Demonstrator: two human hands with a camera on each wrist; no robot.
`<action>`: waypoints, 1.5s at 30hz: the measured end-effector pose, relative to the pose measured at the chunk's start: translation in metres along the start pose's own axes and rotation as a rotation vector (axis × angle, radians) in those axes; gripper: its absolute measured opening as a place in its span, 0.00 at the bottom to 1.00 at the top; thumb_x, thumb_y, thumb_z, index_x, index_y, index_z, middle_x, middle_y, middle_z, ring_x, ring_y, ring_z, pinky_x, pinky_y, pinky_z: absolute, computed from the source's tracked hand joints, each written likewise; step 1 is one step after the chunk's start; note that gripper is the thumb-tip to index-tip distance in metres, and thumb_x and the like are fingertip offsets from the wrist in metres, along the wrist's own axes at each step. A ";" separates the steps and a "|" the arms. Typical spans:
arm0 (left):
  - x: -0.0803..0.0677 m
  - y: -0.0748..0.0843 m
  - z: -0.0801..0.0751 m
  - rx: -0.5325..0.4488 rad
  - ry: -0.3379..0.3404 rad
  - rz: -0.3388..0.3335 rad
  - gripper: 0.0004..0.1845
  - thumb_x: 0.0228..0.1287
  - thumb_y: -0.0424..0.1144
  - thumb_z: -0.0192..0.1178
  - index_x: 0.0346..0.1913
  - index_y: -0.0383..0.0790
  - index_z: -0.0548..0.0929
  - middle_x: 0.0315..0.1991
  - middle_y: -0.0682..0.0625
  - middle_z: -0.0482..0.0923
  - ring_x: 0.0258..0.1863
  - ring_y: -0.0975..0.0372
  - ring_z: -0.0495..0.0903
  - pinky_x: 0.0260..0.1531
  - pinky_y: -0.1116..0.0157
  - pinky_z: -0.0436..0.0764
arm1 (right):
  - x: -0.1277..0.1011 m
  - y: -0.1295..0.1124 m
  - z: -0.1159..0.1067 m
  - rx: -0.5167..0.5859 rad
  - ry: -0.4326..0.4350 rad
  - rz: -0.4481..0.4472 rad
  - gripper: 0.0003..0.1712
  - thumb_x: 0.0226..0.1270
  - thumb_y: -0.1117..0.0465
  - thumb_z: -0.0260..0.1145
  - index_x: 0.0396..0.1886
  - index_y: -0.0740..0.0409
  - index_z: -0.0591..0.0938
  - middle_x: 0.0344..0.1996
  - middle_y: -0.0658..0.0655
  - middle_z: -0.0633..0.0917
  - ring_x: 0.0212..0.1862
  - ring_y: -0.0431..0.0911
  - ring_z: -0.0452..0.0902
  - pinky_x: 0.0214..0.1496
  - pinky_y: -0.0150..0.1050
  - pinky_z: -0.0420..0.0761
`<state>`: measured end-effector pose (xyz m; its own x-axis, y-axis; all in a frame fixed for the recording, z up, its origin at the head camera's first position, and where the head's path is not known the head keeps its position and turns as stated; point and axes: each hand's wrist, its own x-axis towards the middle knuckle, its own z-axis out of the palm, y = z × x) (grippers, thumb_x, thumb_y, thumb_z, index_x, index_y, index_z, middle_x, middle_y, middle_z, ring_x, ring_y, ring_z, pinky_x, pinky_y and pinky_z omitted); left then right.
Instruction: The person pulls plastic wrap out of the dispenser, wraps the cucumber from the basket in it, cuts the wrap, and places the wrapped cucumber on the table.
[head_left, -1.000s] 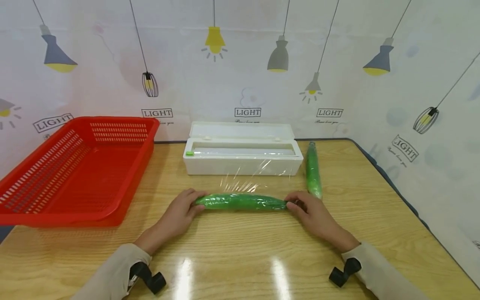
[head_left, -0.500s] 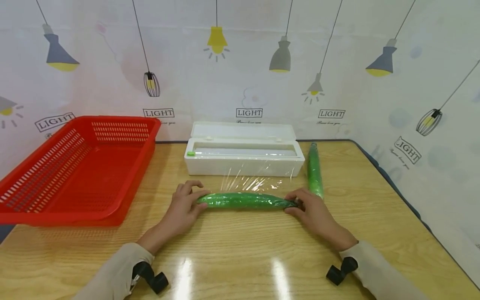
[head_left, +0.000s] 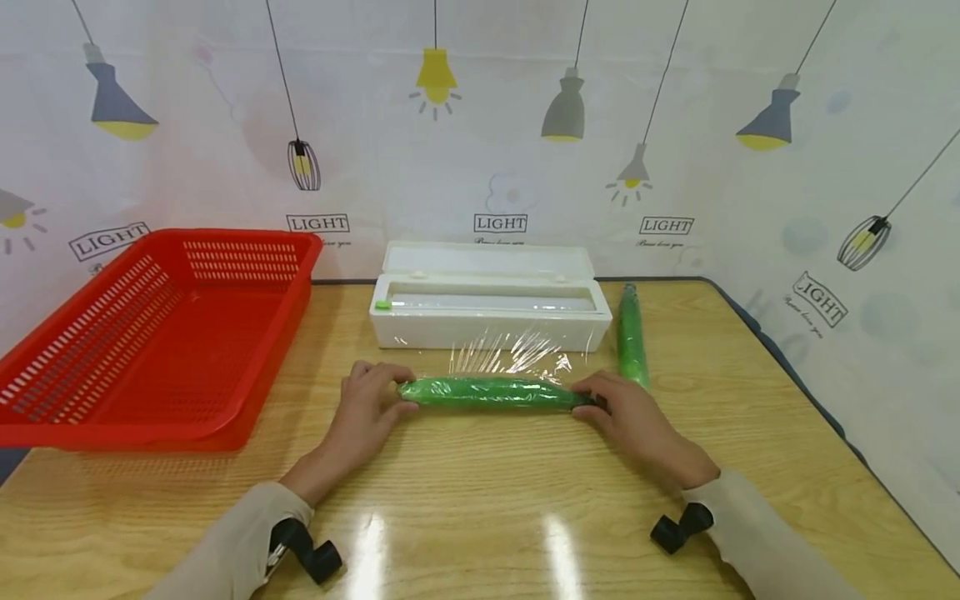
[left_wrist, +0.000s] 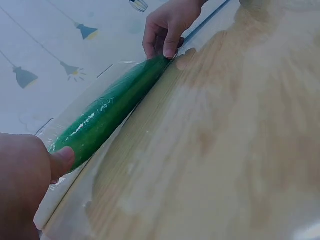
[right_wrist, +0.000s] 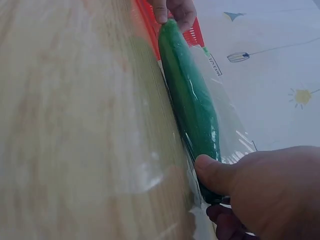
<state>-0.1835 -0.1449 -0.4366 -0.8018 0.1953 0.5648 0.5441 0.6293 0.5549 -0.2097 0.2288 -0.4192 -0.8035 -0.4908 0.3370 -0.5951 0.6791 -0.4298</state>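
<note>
A green cucumber lies crosswise in front of the white cling film box, with shiny clear film around it that stretches back to the box. My left hand grips its left end between thumb and fingers. At the darker right end, my right hand pinches the tip. In the left wrist view the left thumb presses on the cucumber. From the right wrist the cucumber looks smooth under the film, and the right fingertips are partly hidden.
Behind the right hand, another cucumber lies lengthwise beside the box. A red plastic basket stands at the left of the wooden table. The box's lid is raised, and a green slider sits on its left.
The cucumber has shifted slightly away from me toward the box, both hands with it. My left fingers have moved up on its end, and the film in front of the box is bunched differently.
</note>
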 end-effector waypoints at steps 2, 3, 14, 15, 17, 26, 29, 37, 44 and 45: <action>0.000 0.000 0.000 -0.004 0.006 -0.008 0.18 0.49 0.33 0.73 0.44 0.43 0.81 0.42 0.52 0.82 0.38 0.59 0.64 0.42 0.58 0.57 | 0.001 -0.002 -0.001 -0.025 -0.010 0.015 0.18 0.62 0.59 0.69 0.51 0.56 0.82 0.41 0.48 0.82 0.37 0.40 0.74 0.40 0.40 0.76; 0.001 0.000 0.000 -0.003 0.008 -0.013 0.18 0.49 0.33 0.73 0.44 0.42 0.81 0.42 0.52 0.82 0.38 0.59 0.64 0.42 0.58 0.57 | 0.002 -0.003 -0.001 -0.041 -0.013 0.019 0.19 0.62 0.58 0.69 0.52 0.55 0.81 0.42 0.49 0.82 0.38 0.41 0.75 0.40 0.41 0.76; 0.006 -0.002 0.005 0.036 -0.012 -0.109 0.16 0.54 0.36 0.70 0.47 0.39 0.82 0.42 0.49 0.82 0.39 0.59 0.66 0.42 0.58 0.56 | 0.012 -0.007 -0.004 -0.196 0.009 -0.003 0.24 0.54 0.55 0.75 0.48 0.54 0.78 0.42 0.52 0.82 0.36 0.44 0.78 0.37 0.44 0.78; 0.007 -0.002 0.006 0.032 -0.015 -0.126 0.16 0.54 0.36 0.69 0.46 0.38 0.82 0.42 0.49 0.82 0.39 0.59 0.66 0.42 0.58 0.55 | 0.013 -0.006 -0.003 -0.206 0.016 -0.007 0.22 0.54 0.56 0.75 0.47 0.54 0.78 0.41 0.53 0.82 0.36 0.44 0.79 0.36 0.44 0.78; 0.008 -0.001 0.006 0.027 -0.018 -0.153 0.15 0.54 0.36 0.69 0.46 0.38 0.83 0.42 0.48 0.82 0.39 0.58 0.67 0.41 0.57 0.55 | 0.015 -0.005 -0.002 -0.213 0.026 -0.011 0.19 0.55 0.57 0.75 0.45 0.54 0.79 0.40 0.52 0.82 0.36 0.45 0.79 0.35 0.44 0.78; 0.012 0.002 0.005 0.024 -0.004 -0.156 0.17 0.54 0.38 0.70 0.47 0.38 0.84 0.44 0.48 0.79 0.42 0.56 0.68 0.38 0.57 0.54 | 0.021 -0.007 -0.004 -0.226 0.022 -0.013 0.16 0.57 0.59 0.73 0.44 0.56 0.81 0.42 0.53 0.83 0.40 0.47 0.79 0.38 0.46 0.78; 0.012 0.001 0.006 0.029 0.017 -0.144 0.21 0.51 0.38 0.72 0.50 0.39 0.82 0.43 0.48 0.80 0.40 0.56 0.68 0.37 0.57 0.54 | 0.022 -0.007 -0.005 -0.229 -0.001 -0.017 0.16 0.58 0.59 0.72 0.45 0.56 0.81 0.42 0.53 0.83 0.41 0.47 0.79 0.39 0.46 0.78; 0.016 -0.008 0.014 0.044 0.088 -0.067 0.23 0.44 0.35 0.75 0.47 0.45 0.84 0.43 0.52 0.82 0.39 0.58 0.68 0.36 0.56 0.54 | 0.026 -0.004 -0.005 -0.233 -0.034 -0.029 0.15 0.60 0.60 0.70 0.46 0.57 0.81 0.43 0.53 0.83 0.42 0.47 0.78 0.42 0.46 0.78; 0.022 -0.011 0.014 0.052 0.086 -0.098 0.20 0.45 0.38 0.74 0.46 0.45 0.86 0.42 0.52 0.83 0.38 0.59 0.68 0.36 0.56 0.53 | 0.029 -0.005 -0.007 -0.262 -0.017 -0.065 0.16 0.63 0.57 0.68 0.47 0.60 0.81 0.44 0.55 0.81 0.41 0.48 0.78 0.41 0.45 0.78; 0.023 -0.011 0.014 0.054 0.080 -0.107 0.20 0.45 0.38 0.73 0.46 0.45 0.85 0.43 0.51 0.83 0.38 0.58 0.68 0.36 0.56 0.53 | 0.029 -0.005 -0.007 -0.272 -0.007 -0.070 0.17 0.64 0.56 0.68 0.48 0.60 0.80 0.44 0.56 0.80 0.40 0.48 0.78 0.39 0.45 0.79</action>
<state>-0.2111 -0.1372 -0.4386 -0.8309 0.0659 0.5525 0.4412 0.6833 0.5819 -0.2297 0.2152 -0.4011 -0.7612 -0.5448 0.3518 -0.6232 0.7645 -0.1647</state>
